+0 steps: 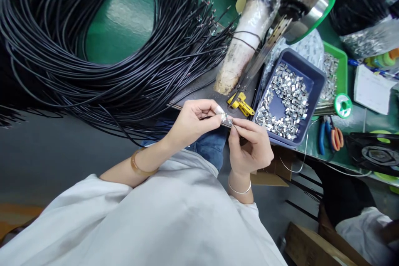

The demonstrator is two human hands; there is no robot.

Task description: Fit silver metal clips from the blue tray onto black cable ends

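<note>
A small metal piece point(226, 119) is held between the fingertips of both hands, in front of the body and at the near edge of the green table point(127, 12). The left hand point(193, 122) is closed, thumb against forefinger, on a thin dark cable point(210, 117). By the right hand point(251, 143), the metal piece is pinched from the right; how its far side is gripped cannot be told, as the fingers cover it.

The left of the table is covered by a large coil of black cables point(134, 75), their stripped ends fanned out toward the far middle. A yellow clip point(245, 106) is placed just beyond the hands, near the tip of a wrapped white tube point(241, 45). To the right, loose metal bits point(293, 95) are held in a blue bin point(315, 85). Farther right, a green spool point(343, 105) and pliers point(322, 138) are laid.
</note>
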